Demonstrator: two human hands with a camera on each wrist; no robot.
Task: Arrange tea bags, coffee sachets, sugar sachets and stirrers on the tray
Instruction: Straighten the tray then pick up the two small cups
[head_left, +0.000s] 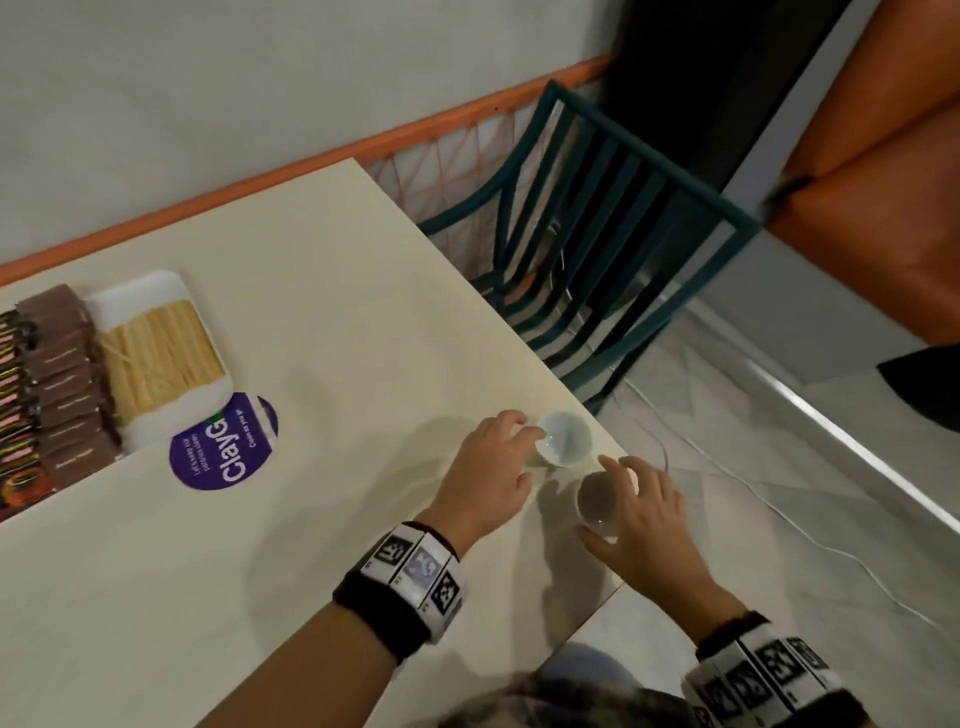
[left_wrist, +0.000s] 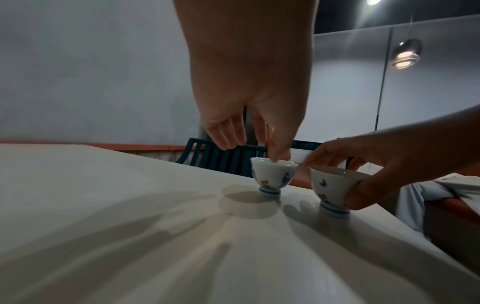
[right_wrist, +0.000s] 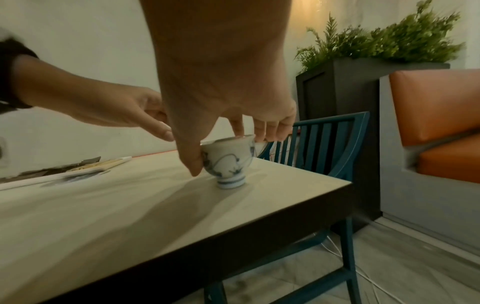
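Note:
Two small white cups with painted blue and red marks stand near the table's right edge. My left hand (head_left: 532, 449) pinches the rim of the far cup (head_left: 566, 439) with thumb and forefinger (left_wrist: 279, 153); its other fingers hang loose. My right hand (head_left: 613, 496) grips the near cup (head_left: 597, 501), thumb on its side and fingers over the rim (right_wrist: 240, 131). At the far left lies the white tray (head_left: 150, 291) with wooden stirrers (head_left: 161, 353), a row of brown sachets (head_left: 72, 384) and coloured sachets (head_left: 15, 415).
A purple round sticker (head_left: 223, 441) is on the cream table (head_left: 311, 312) beside the tray. A teal slatted chair (head_left: 597, 244) stands past the table's right edge, with white cables on the floor and an orange seat (right_wrist: 436, 123) beyond.

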